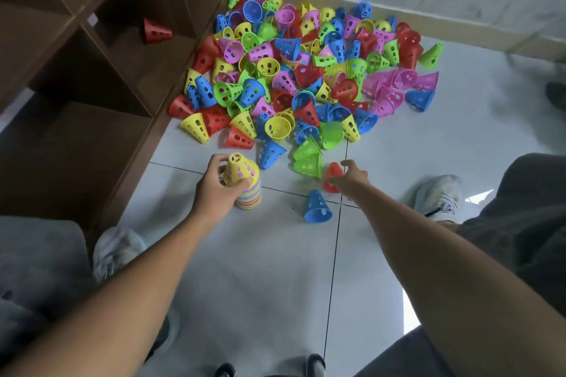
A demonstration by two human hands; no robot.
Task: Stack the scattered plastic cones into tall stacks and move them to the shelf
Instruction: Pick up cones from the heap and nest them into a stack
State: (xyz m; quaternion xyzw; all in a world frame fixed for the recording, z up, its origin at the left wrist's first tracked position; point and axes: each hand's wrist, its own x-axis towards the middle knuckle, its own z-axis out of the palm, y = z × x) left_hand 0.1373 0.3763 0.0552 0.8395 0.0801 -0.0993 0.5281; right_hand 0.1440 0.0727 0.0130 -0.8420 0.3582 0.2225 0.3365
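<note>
A big pile of coloured perforated plastic cones [306, 70] lies on the tiled floor against the wall. In front of it stands a short multicoloured stack of cones [248, 193] with a yellow cone on top. My left hand [214, 187] grips this stack from the left, fingers curled round the top cones. My right hand [352, 177] pinches a red cone [333, 173] just above the floor, right of the stack. A loose blue cone [318, 206] stands upright near my right wrist. One red cone [156, 30] lies inside a compartment of the brown shelf [128, 76].
The shelf unit fills the left side, its open compartments facing the pile. Two green cones [307, 159] lie between my hands. A white shoe [441, 196] rests at the right and another [118, 249] at the left. Bare tiles stretch below the stack.
</note>
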